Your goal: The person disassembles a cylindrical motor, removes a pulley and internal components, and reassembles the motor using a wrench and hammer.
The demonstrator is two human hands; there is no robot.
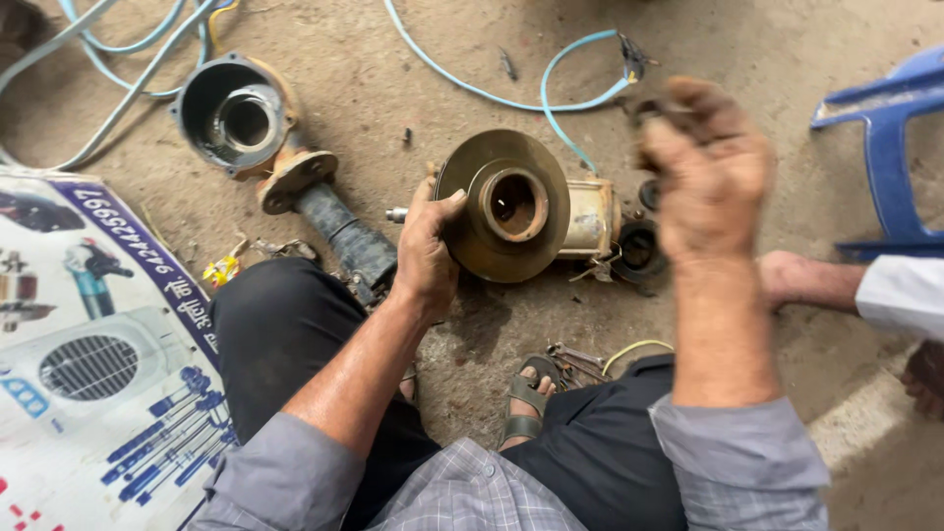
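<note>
Brass-coloured pump cover (pixel 511 205) is standing on edge on the dirt floor (pixel 393 88); left hand (pixel 425 258) is gripping its rim, thumb over the near face. Right hand (pixel 703 162) is hovering to the right and above, blurred, fingers possibly curled around something dark; its grip cannot be read. Grey pump casing (pixel 239 116) is lying well left of the left hand.

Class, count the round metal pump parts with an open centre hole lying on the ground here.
2: the brass disc steadied by the left hand, and the grey housing at upper left. Small dark rings beside the disc may be more; too unclear.
</note>
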